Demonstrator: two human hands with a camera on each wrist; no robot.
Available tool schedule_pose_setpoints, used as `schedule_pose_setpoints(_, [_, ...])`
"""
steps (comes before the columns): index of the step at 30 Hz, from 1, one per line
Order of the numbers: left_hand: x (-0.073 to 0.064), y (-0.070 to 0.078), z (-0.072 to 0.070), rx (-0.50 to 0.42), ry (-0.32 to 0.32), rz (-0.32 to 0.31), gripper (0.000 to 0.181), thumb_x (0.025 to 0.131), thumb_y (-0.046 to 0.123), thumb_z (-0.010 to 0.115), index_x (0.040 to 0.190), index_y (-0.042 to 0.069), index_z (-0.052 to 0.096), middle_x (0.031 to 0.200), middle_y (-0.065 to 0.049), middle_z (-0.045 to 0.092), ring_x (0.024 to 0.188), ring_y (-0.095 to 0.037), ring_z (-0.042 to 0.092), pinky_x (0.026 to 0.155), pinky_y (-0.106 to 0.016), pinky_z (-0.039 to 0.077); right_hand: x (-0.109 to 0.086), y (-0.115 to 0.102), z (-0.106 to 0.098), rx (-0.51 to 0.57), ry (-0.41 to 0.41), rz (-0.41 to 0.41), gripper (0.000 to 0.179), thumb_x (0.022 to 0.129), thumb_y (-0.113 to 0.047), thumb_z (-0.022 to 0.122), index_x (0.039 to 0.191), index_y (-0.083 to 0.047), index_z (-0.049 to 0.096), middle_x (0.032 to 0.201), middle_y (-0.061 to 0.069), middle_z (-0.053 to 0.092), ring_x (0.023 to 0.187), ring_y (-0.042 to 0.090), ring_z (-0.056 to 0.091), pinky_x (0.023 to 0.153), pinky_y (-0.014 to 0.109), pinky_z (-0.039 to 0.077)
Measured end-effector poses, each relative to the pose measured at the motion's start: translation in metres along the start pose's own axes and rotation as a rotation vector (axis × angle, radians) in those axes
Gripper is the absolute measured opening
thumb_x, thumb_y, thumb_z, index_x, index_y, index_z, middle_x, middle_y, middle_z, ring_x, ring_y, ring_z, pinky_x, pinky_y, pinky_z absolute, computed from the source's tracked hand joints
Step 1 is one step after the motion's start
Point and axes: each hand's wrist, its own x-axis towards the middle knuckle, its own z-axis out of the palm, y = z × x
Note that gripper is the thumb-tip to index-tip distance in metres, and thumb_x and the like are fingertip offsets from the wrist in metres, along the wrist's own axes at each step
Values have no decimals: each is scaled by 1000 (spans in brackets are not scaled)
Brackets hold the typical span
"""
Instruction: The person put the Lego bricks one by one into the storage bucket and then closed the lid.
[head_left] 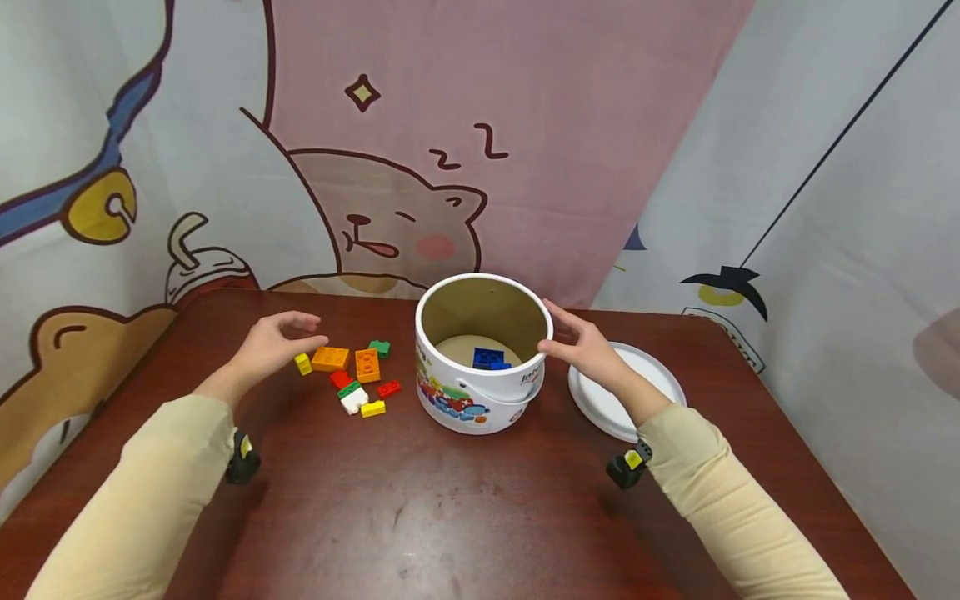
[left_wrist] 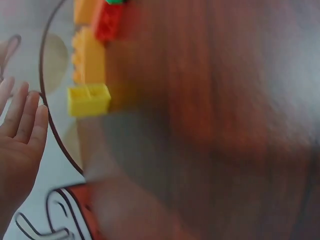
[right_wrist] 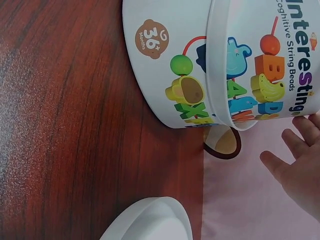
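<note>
Cartoon cloth (head_left: 585,125) behind, brown bench (head_left: 420,517) below

My left fingers (head_left: 296,320) hang relaxed, apart from the thumb, holding nothing, near a yellow brick (head_left: 303,364); my right fingers (head_left: 566,317), spread and loosely extended, touch the white bucket (head_left: 450,400) near its rim; blue bricks (head_left: 488,359) lie inside the bucket, which stands upright; orange bricks (head_left: 367,365), red bricks (head_left: 388,388) and a green brick (head_left: 379,348) lie to its left; a white lid (head_left: 603,408) lies to its right.

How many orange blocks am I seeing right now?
2. One orange block lies beside the yellow block nearest the left hand; the other orange block lies just right of the first, toward the bucket. The bucket's near wall could hide more inside.
</note>
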Motion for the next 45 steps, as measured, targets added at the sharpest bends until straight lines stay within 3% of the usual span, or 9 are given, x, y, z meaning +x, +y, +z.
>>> schedule_pose_setpoints(4, [-3,-16,-2,10,4,-32,59,87,38,64,129,-2,50,124,-24,54,112,-36,51,96,-50,44,0,1,-1,1,1,-1,72,87,-15,66,148,-11,28,146,22,37,132,38,39,103,51,37])
schedule_pose_setpoints(9, [-4,-27,1,-1,6,-39,58,87,35,64,128,-5,50,122,-27,55,109,-37,54,93,-49,47,0,1,-1,8,0,1,72,87,-15,65,148,-11,27,145,23,37,131,38,40,102,51,38])
schedule_pose_setpoints(20, [-3,-50,7,82,-30,-62,46,85,25,68,117,-5,58,108,-24,62,94,-29,59,79,-35,51,0,0,0,8,4,5,71,87,-14,65,147,-11,28,145,23,38,131,38,41,102,51,39])
schedule_pose_setpoints(31, [-9,-44,1,80,-21,-70,48,86,32,66,114,-6,58,110,-26,62,96,-32,59,82,-38,50,0,0,2,30,7,-5,72,86,-15,66,147,-10,29,145,22,39,129,38,43,101,50,40])
schedule_pose_setpoints(35, [-12,-37,-4,21,-19,-68,50,88,33,64,116,-6,54,113,-27,60,96,-30,61,78,-32,52,0,2,2,24,10,-12,72,86,-16,67,147,-10,29,145,22,38,129,39,43,101,50,40])
schedule_pose_setpoints(45, [-9,-17,-7,-91,-22,-43,53,90,34,61,121,-6,49,117,-28,57,97,-34,64,83,-36,54,-1,2,1,19,10,-2,71,87,-17,66,147,-12,29,145,21,38,130,37,42,101,50,40])
